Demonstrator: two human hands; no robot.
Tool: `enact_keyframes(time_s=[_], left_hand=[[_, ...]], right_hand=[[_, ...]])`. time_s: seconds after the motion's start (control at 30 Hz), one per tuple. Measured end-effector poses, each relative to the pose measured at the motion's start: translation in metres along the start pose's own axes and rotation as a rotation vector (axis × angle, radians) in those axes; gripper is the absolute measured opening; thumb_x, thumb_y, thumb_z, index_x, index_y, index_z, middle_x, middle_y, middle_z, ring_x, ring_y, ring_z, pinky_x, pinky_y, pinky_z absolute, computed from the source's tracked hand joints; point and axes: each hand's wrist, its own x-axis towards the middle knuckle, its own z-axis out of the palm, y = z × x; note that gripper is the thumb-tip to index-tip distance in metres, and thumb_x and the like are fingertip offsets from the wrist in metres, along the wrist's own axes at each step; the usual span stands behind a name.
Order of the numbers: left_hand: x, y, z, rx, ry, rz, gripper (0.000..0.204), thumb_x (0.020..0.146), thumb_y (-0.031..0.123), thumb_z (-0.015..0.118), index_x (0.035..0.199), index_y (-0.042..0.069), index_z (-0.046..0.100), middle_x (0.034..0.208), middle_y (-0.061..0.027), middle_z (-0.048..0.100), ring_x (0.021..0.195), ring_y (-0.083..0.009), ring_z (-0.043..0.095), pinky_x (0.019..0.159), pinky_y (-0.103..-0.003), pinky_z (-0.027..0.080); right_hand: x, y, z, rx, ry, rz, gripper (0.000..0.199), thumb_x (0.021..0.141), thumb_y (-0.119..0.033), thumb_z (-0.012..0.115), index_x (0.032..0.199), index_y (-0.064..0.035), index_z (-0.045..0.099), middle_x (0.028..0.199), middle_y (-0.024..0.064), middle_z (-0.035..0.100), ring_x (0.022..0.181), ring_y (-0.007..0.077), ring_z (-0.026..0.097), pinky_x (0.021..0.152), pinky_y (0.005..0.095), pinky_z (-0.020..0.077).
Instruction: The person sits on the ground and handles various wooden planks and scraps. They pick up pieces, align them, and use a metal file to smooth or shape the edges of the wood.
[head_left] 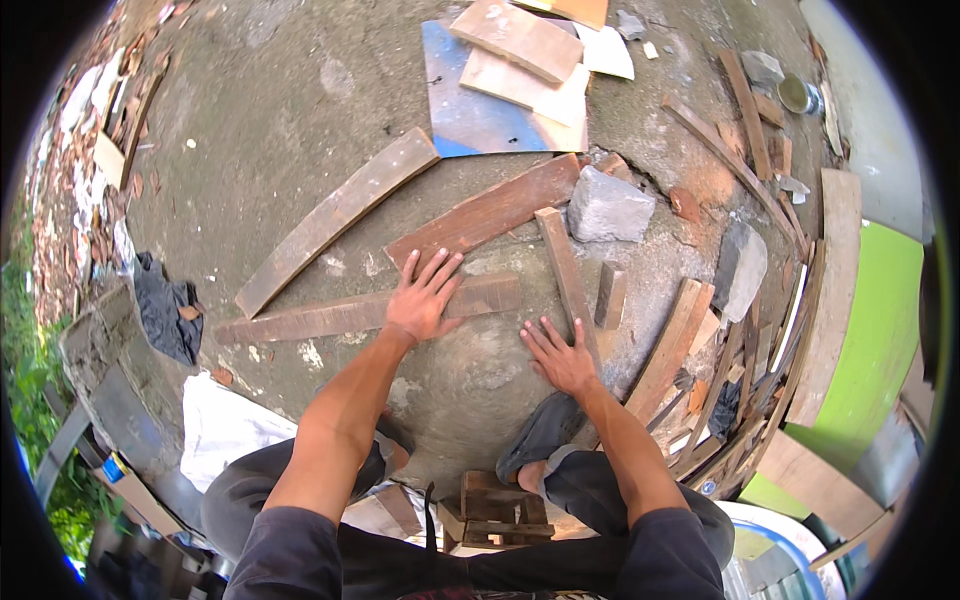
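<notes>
My left hand [425, 297] lies with fingers spread over a long, weathered wooden plank [300, 318] on the rough ground. Its fingertips come close to the lower edge of a reddish-brown board [490, 208]; whether they touch it I cannot tell. My right hand [562, 362], fingers apart and nothing in them, is beside the lower end of a narrow wood strip [563, 262]. Just right of that strip is a short wooden block [611, 295]. A grey stone [610, 205] rests at the board's right end. Another long plank [340, 220] slants up toward the far side.
Ahead, a blue-stained sheet [455, 110] bears pale wood pieces [515, 40]. Many wood strips [670, 350] crowd the right, near a second stone [740, 270], a tin can [800, 94] and a green panel [880, 320]. Crumpled black plastic or cloth [168, 308] lies left.
</notes>
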Motion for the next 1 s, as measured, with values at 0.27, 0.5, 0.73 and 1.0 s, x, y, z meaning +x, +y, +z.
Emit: enact_keyframes(time_s=[0.27,0.5,0.73,1.0], left_hand=[[-0.004,0.001,0.004,0.004,0.158,-0.027,0.072,0.074,0.057,0.078,0.126,0.009,0.064,0.152,-0.0054,0.047,0.148,-0.0233,0.034,0.127,-0.051,0.016],[-0.014,0.004,0.014,-0.027,0.257,0.03,0.07,0.08,0.055,0.076,0.132,0.011,0.06,0.124,-0.0096,0.059,0.117,-0.0298,0.054,0.106,-0.046,0.041],[-0.032,0.021,0.006,0.033,0.257,0.029,0.072,0.089,0.055,0.067,0.143,0.009,0.054,0.124,-0.013,0.062,0.108,-0.0326,0.059,0.095,-0.044,0.049],[-0.073,0.053,-0.06,-0.178,-0.327,0.07,0.068,0.103,0.057,0.042,0.15,0.008,0.046,0.119,-0.0243,0.061,0.111,-0.0418,0.061,0.094,-0.05,0.05]], right_hand=[[0.0,-0.005,-0.006,-0.064,0.02,0.013,0.073,0.099,-0.052,0.052,0.161,-0.0241,0.025,0.167,-0.0053,0.024,0.153,0.0189,0.024,0.118,0.0715,0.0162],[0.0,-0.006,-0.013,-0.068,0.025,0.008,0.072,0.1,-0.052,0.05,0.161,-0.0224,0.026,0.166,-0.0046,0.026,0.153,0.0189,0.025,0.12,0.0708,0.0121],[-0.005,-0.008,-0.011,-0.111,0.052,-0.002,0.072,0.1,-0.055,0.049,0.16,-0.021,0.029,0.166,-0.0046,0.027,0.153,0.0184,0.026,0.122,0.0687,0.0047],[-0.007,-0.025,0.003,-0.092,0.148,0.112,0.072,0.099,-0.052,0.052,0.159,-0.0176,0.032,0.166,-0.0041,0.028,0.154,0.0213,0.021,0.124,0.065,0.0017]])
